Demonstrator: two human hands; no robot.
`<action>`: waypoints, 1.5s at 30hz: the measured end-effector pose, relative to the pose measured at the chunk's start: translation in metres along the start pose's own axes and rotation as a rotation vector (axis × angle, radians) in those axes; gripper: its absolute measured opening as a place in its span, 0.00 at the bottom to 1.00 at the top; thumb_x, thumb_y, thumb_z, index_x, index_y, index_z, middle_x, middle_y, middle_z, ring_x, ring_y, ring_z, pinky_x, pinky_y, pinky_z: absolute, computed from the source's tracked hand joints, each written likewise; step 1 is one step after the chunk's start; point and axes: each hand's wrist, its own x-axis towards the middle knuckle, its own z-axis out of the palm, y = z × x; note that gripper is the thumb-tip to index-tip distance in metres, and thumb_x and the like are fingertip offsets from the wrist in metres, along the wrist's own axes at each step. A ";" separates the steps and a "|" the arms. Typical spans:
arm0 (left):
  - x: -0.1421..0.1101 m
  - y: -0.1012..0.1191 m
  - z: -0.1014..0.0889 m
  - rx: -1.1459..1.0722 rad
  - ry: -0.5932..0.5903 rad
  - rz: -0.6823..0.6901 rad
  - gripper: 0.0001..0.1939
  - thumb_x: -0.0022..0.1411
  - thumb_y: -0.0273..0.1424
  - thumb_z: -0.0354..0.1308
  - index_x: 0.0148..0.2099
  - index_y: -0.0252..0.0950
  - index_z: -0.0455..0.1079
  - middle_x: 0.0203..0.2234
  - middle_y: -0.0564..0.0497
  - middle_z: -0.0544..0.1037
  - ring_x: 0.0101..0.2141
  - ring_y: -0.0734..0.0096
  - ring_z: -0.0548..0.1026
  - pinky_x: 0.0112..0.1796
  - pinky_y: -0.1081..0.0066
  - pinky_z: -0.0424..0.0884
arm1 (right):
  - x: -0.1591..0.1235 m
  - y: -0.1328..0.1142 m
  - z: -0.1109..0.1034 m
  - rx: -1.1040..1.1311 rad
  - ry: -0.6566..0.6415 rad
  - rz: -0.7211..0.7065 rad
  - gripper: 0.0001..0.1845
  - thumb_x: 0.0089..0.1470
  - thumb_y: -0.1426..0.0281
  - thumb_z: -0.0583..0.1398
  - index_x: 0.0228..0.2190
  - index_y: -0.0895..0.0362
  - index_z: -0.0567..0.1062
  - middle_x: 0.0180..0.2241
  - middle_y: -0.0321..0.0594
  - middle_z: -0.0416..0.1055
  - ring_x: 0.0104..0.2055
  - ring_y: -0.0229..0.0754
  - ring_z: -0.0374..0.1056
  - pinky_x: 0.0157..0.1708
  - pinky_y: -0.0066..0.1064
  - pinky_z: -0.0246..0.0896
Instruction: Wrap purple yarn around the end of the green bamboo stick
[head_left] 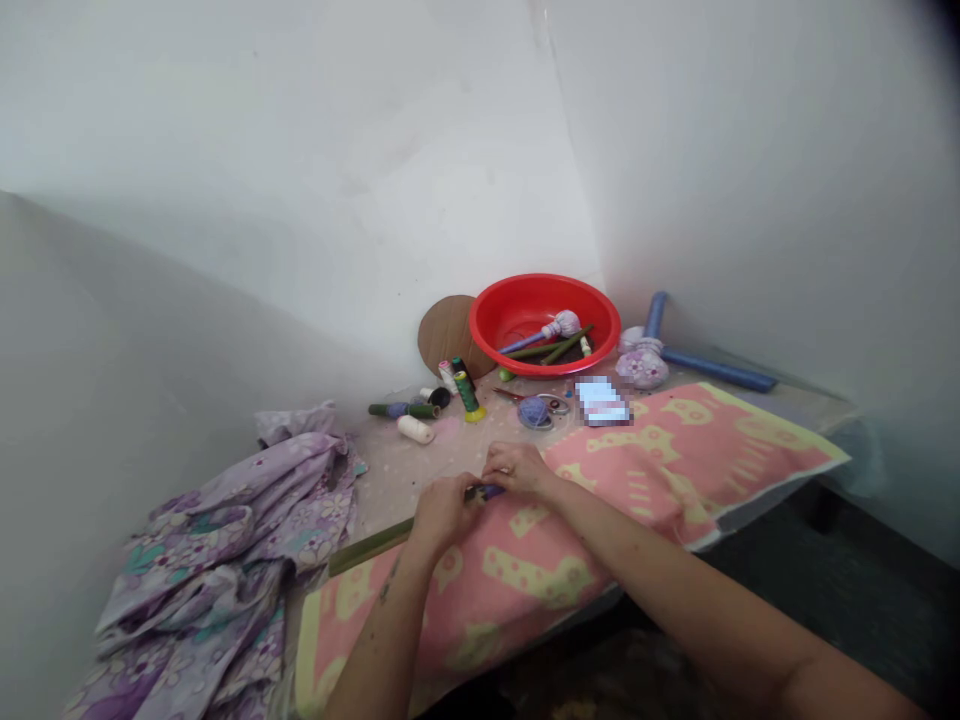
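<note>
A green bamboo stick (373,545) lies slanted over the pink and yellow towel (540,570), its near end to the left. My left hand (446,515) is closed around the stick close to its far end. Purple yarn (491,491) shows wrapped at that end, between my two hands. Right beside it, my right hand (517,470) has its fingers bent and pressed together at the yarn-wrapped part. Those fingertips are partly hidden, so what exactly they pinch is hard to see. Behind my hands lies a ball of purple yarn (533,412).
A red basin (480,345) holds sticks and a cloth-headed mallet. Spools of thread (469,398), scissors (553,404), another yarn-wrapped stick (405,411) and a phone (602,402) lie around. Floral cloth (217,570) is heaped left; blue rods (720,370) with cloth bundles rest right.
</note>
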 end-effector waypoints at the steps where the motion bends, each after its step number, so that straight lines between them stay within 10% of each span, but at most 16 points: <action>1: 0.000 0.000 -0.001 -0.006 -0.002 0.010 0.14 0.51 0.35 0.50 0.40 0.41 0.69 0.29 0.48 0.75 0.31 0.66 0.71 0.29 0.74 0.58 | 0.000 0.000 -0.001 0.027 -0.001 0.012 0.08 0.45 0.66 0.57 0.25 0.53 0.76 0.27 0.36 0.68 0.29 0.34 0.63 0.26 0.22 0.49; 22: -0.010 -0.004 -0.006 -0.310 -0.001 0.247 0.17 0.46 0.28 0.53 0.41 0.36 0.64 0.21 0.54 0.73 0.22 0.76 0.66 0.23 0.78 0.56 | -0.003 0.016 -0.004 0.903 -0.342 0.390 0.12 0.33 0.66 0.62 0.21 0.64 0.74 0.15 0.31 0.63 0.17 0.28 0.54 0.18 0.20 0.46; 33: -0.006 -0.004 -0.005 -0.813 0.036 0.163 0.19 0.45 0.30 0.56 0.42 0.33 0.64 0.16 0.58 0.65 0.17 0.80 0.63 0.19 0.79 0.59 | -0.001 0.003 -0.001 1.162 -0.121 0.521 0.04 0.30 0.73 0.58 0.15 0.62 0.71 0.13 0.32 0.62 0.16 0.29 0.53 0.18 0.22 0.45; 45: 0.010 -0.013 -0.001 -1.099 0.057 -0.113 0.24 0.39 0.30 0.61 0.42 0.28 0.65 0.17 0.57 0.67 0.14 0.83 0.62 0.16 0.79 0.61 | 0.003 -0.006 0.003 0.912 -0.064 0.361 0.08 0.35 0.69 0.60 0.17 0.63 0.71 0.14 0.31 0.59 0.17 0.29 0.52 0.19 0.23 0.47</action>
